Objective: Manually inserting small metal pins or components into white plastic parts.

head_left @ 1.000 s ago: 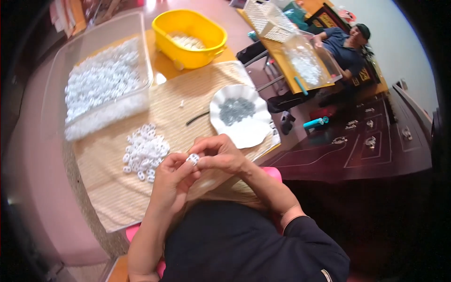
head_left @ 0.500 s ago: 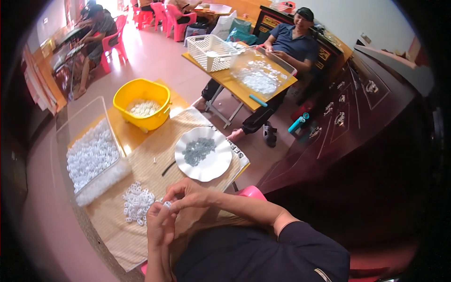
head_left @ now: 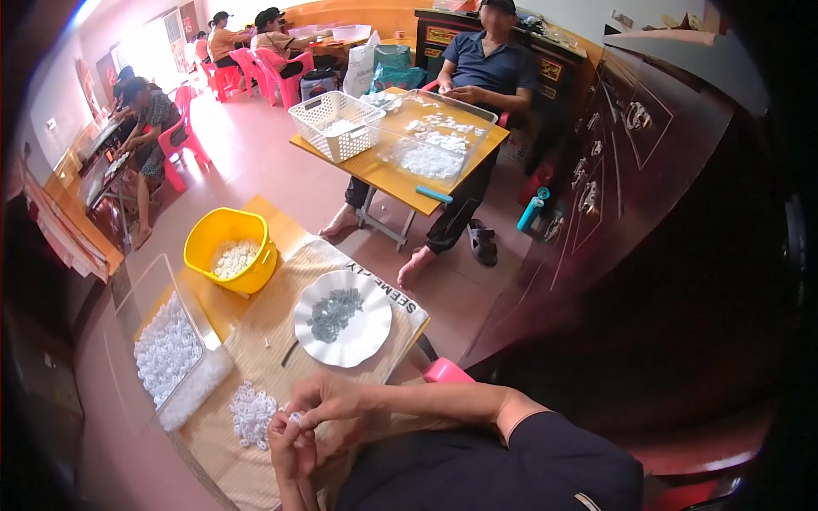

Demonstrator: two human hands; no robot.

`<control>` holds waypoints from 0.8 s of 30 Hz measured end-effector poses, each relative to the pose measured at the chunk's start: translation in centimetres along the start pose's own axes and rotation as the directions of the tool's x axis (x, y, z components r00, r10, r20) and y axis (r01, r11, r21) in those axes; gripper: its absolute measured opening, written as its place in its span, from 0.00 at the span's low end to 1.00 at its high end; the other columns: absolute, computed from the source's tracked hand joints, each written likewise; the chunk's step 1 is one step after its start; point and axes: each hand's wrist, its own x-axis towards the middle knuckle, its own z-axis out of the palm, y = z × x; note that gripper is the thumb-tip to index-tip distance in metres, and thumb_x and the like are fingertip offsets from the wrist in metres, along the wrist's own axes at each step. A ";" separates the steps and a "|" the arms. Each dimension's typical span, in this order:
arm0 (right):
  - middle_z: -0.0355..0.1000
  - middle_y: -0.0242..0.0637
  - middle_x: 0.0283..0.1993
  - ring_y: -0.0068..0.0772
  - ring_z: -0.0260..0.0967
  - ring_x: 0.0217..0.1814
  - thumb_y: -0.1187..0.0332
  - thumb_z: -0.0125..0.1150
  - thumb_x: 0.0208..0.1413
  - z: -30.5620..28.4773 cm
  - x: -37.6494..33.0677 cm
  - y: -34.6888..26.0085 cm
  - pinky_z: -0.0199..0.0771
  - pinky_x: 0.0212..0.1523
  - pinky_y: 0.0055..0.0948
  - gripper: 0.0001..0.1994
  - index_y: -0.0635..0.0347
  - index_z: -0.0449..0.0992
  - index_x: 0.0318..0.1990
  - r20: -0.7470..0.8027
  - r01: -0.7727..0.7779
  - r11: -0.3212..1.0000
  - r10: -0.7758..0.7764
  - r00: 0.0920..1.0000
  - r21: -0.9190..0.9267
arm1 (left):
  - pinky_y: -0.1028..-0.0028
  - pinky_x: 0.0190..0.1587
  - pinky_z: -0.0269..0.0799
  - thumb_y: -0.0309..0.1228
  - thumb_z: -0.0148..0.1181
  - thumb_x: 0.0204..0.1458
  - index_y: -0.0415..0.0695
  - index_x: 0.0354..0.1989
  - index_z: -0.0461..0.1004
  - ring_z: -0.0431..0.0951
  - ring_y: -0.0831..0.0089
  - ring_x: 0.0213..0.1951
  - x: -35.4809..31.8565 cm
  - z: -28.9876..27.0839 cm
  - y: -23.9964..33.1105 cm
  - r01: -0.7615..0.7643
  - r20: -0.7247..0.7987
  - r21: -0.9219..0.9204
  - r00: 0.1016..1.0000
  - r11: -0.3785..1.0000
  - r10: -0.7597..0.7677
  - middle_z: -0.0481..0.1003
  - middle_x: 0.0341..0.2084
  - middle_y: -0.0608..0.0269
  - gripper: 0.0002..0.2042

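Pinched between the fingertips of both hands is a small white plastic piece [head_left: 295, 418]. My left hand [head_left: 292, 451] grips it from below; my right hand [head_left: 331, 398] reaches across from the right with fingers closed on it. A loose pile of white oval pieces with holes [head_left: 252, 415] lies just left of the hands on a beige striped cloth [head_left: 217, 460]. Beyond the hands, a white scalloped plate [head_left: 368, 335] bears a heap of small grey pieces [head_left: 334, 313]. Beside the plate lies a short dark stick [head_left: 289, 353]. Fingers partly hide the held piece.
A clear bin [head_left: 207, 330] full of white pieces stands at the left, with a yellow tub [head_left: 198, 243] behind it. Across the aisle, a person [head_left: 486, 64] sits at a folding table [head_left: 409, 192] with a white basket [head_left: 336, 136] and clear tray. Dark cabinets line the right.
The view has tilted up, showing more of the room. Both hands keep their pinch on the white piece, beside the pile. The person across has raised their upper body in view.
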 end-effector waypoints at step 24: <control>0.70 0.33 0.32 0.22 0.67 0.36 0.73 0.62 0.53 -0.6 0.3 0.2 0.67 0.37 0.23 0.11 0.66 0.76 0.43 0.024 0.088 0.992 -0.086 0.996 -0.095 | 0.73 0.53 0.71 0.31 0.63 0.52 0.34 0.48 0.68 0.75 0.67 0.47 0.1 2.2 -0.7 -0.025 -0.143 0.048 0.989 0.999 0.031 0.73 0.43 0.54 0.19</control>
